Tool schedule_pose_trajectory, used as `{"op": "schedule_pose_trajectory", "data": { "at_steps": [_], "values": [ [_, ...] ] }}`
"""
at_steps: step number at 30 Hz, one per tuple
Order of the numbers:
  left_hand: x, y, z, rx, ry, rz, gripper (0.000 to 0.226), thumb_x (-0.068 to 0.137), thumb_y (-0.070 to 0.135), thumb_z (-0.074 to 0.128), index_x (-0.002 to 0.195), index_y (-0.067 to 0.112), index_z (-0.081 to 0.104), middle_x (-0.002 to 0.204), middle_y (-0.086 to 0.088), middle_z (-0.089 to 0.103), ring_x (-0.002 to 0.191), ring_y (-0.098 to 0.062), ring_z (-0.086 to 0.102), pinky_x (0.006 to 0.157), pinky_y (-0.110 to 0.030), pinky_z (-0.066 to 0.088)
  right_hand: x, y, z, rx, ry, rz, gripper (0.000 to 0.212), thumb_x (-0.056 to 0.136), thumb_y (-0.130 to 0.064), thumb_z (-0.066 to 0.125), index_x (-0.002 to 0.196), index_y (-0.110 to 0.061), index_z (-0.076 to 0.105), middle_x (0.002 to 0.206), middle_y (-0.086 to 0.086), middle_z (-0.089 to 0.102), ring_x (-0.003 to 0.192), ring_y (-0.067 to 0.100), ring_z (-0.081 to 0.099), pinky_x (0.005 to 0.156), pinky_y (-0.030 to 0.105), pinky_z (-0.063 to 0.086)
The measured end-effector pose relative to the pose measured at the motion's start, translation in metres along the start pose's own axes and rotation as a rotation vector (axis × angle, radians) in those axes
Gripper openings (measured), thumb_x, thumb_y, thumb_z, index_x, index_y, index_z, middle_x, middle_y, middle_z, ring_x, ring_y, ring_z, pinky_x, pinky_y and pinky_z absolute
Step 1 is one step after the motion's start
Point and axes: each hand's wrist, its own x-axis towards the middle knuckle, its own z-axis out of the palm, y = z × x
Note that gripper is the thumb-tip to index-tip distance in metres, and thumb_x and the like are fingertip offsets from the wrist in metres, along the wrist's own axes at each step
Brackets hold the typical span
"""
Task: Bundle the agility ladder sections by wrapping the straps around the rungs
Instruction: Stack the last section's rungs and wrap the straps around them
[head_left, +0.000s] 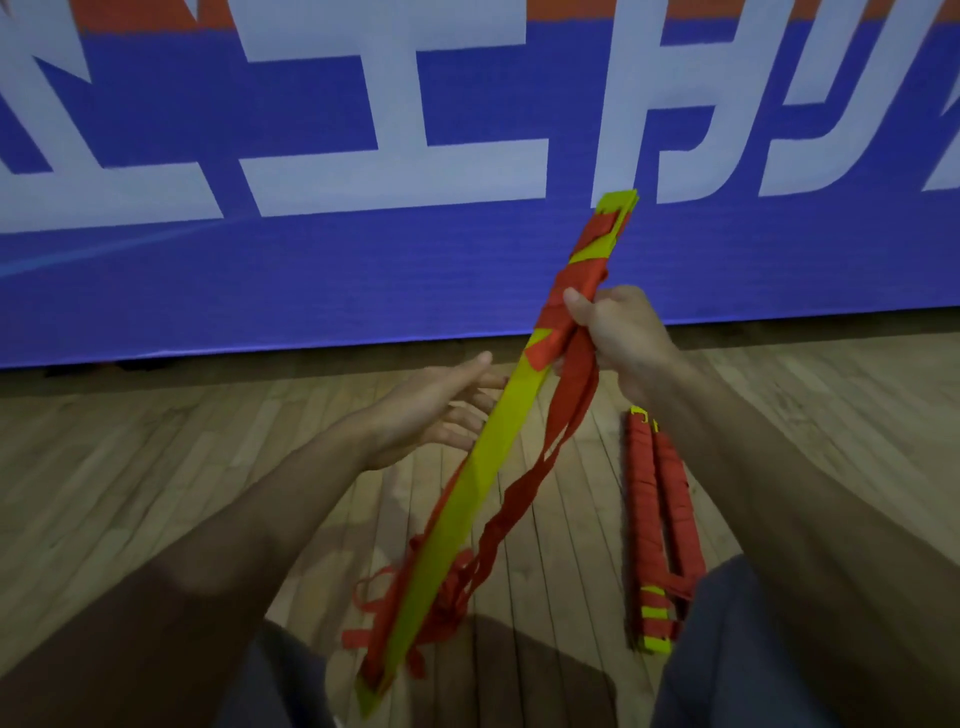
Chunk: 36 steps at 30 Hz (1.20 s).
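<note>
A stack of yellow ladder rungs (483, 452) slants from my lap up toward the banner. Red strap (571, 291) is wound around its upper half. My right hand (618, 338) grips the rungs and the strap at the wound part. From that hand a loose length of red strap (524, 493) hangs down to a tangle near the lower end. My left hand (436, 410) is open beside the rungs at mid-length, fingers extended toward them; whether they touch is unclear.
Two bundles (654, 519) wrapped in red strap lie side by side on the wooden floor (156, 467) to my right. A blue banner (311, 260) with large white lettering stands just ahead. My knees (753, 649) frame the lower view.
</note>
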Motion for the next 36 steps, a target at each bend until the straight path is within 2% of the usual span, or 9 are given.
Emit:
{"op": "schedule_pose_trajectory", "data": {
  "at_steps": [7,10,13,15,18,24,29,32,36],
  "values": [
    [-0.004,-0.002,-0.006,-0.373,-0.158,0.018,0.039,0.087,0.041,0.059,0.115,0.017,0.07,0.107,-0.007,0.065,0.086,-0.014,0.066,0.076,-0.028,0.055,0.002,-0.002,-0.017,0.131,-0.121,-0.095,0.028,0.104,-0.02,0.043,0.082,-0.012,0.059,0.053,-0.009,0.062,0.049,0.004,0.061,0.053,0.028,0.052],
    [-0.006,0.0,-0.008,-0.402,-0.315,0.032,0.042,0.091,0.036,0.055,0.126,0.014,0.064,0.121,-0.02,0.06,0.106,-0.028,0.064,0.093,-0.039,0.051,0.003,-0.005,-0.021,0.175,-0.136,-0.103,0.027,0.104,-0.022,0.043,0.09,-0.011,0.062,0.076,0.002,0.069,0.071,0.016,0.067,0.065,0.038,0.057],
    [-0.006,-0.004,-0.009,-0.435,-0.459,0.011,0.049,0.099,0.038,0.04,0.139,0.012,0.05,0.137,-0.027,0.045,0.127,-0.043,0.049,0.108,-0.055,0.035,0.002,-0.006,-0.022,0.19,-0.151,-0.109,0.027,0.104,-0.023,0.041,0.101,-0.009,0.063,0.103,0.016,0.067,0.091,0.029,0.064,0.08,0.045,0.053],
    [-0.005,-0.007,-0.007,-0.45,-0.524,0.016,0.049,0.099,0.033,0.041,0.143,0.013,0.045,0.143,-0.027,0.045,0.131,-0.045,0.044,0.111,-0.06,0.025,0.001,-0.006,-0.022,0.221,-0.183,-0.13,0.028,0.105,-0.024,0.039,0.103,-0.009,0.063,0.105,0.014,0.069,0.092,0.027,0.066,0.077,0.04,0.054],
    [-0.001,-0.012,0.0,-0.449,-0.578,0.058,0.053,0.093,0.026,0.058,0.143,0.012,0.045,0.136,-0.025,0.052,0.124,-0.041,0.052,0.107,-0.058,0.036,-0.002,-0.007,-0.022,0.261,-0.245,-0.155,0.029,0.105,-0.024,0.037,0.101,-0.012,0.063,0.099,0.007,0.072,0.087,0.018,0.07,0.071,0.034,0.058],
    [0.0,-0.009,0.011,-0.489,-0.598,0.047,0.077,0.076,0.03,0.081,0.138,-0.001,0.047,0.108,-0.013,0.059,0.098,-0.027,0.062,0.091,-0.051,0.05,-0.001,-0.008,-0.022,0.23,-0.245,-0.121,0.029,0.105,-0.024,0.038,0.097,-0.009,0.062,0.104,0.014,0.066,0.092,0.026,0.065,0.069,0.034,0.056],
    [-0.001,-0.008,0.013,-0.4,-0.506,0.023,0.063,0.067,0.029,0.087,0.116,0.004,0.057,0.102,-0.014,0.06,0.091,-0.03,0.064,0.08,-0.045,0.054,0.004,-0.004,-0.018,-0.015,-0.171,-0.06,0.036,0.101,-0.039,0.047,0.087,-0.011,0.065,0.072,0.002,0.059,0.065,0.018,0.058,0.068,0.038,0.053],
    [-0.004,-0.005,0.013,-0.351,-0.392,0.052,0.041,0.076,0.022,0.075,0.109,0.007,0.056,0.097,-0.013,0.066,0.081,-0.027,0.067,0.073,-0.035,0.054,0.005,-0.005,-0.016,-0.08,-0.088,0.035,0.043,0.098,-0.049,0.048,0.102,-0.012,0.069,0.048,-0.007,0.045,0.043,0.009,0.04,0.052,0.026,0.032],
    [-0.006,0.0,0.011,-0.288,-0.203,0.076,0.028,0.079,0.017,0.065,0.106,0.008,0.06,0.079,-0.003,0.059,0.071,-0.014,0.059,0.074,-0.03,0.049,-0.002,-0.01,-0.017,-0.071,-0.128,0.112,0.052,0.099,-0.057,0.037,0.083,-0.014,0.062,0.05,0.001,0.058,0.048,0.015,0.055,0.05,0.023,0.04]
  ]
}}
